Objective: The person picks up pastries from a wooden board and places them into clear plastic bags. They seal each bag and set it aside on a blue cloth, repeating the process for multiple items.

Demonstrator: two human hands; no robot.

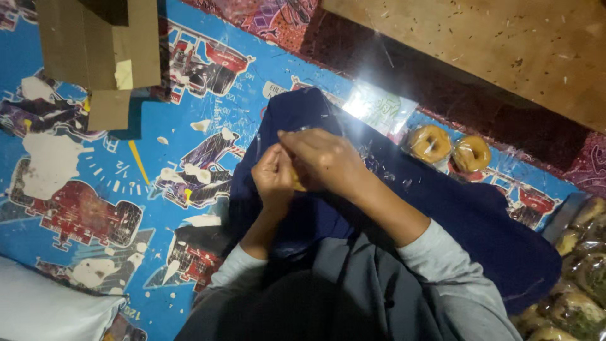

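My left hand (273, 177) and my right hand (322, 158) meet over my lap, which is covered in dark blue cloth (480, 221). Both pinch a small yellowish piece of food (297, 182) that sits inside a clear plastic wrapper (372, 165). Most of the food is hidden by my fingers. The wrapper's thin film trails to the right of my right hand. Two ring-shaped golden pastries (449, 149) in clear wrap lie on the mat just beyond my right arm.
A blue mat (95, 189) with printed cartoon vehicles covers the floor. Folded cardboard (101, 50) lies at the top left. A shiny plastic packet (379, 106) lies near the pastries. Several wrapped foods (577, 271) are piled at the right edge. A wooden board (505, 44) is at the top right.
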